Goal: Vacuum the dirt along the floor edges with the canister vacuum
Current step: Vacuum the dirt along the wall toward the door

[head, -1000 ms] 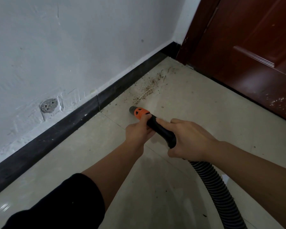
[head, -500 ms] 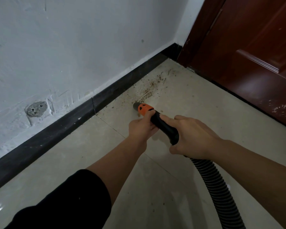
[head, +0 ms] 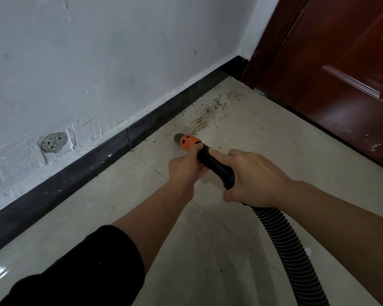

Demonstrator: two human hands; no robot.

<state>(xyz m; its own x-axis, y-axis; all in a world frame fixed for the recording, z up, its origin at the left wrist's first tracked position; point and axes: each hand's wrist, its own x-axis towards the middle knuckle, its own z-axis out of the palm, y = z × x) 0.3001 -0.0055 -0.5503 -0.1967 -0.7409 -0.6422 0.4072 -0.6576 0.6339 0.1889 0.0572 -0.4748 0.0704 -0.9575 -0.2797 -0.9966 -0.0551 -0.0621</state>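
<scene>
Little changed from half a second back: nozzle [head: 186,140] still low over floor [head: 263,140], just short of dirt [head: 202,121] beside skirting [head: 142,127]. Left grip [head: 185,167] curled tight round handle [head: 217,167] just behind nozzle; right grip [head: 254,177] wrapped over handle's rear, forefinger along top. Hose [head: 285,246] trailing lower right

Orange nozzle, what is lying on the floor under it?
Pale floor tile with brown dirt specks scattered just beyond the tip of the orange nozzle. The spot directly beneath is covered by it, so dirt there cannot be seen.
</scene>
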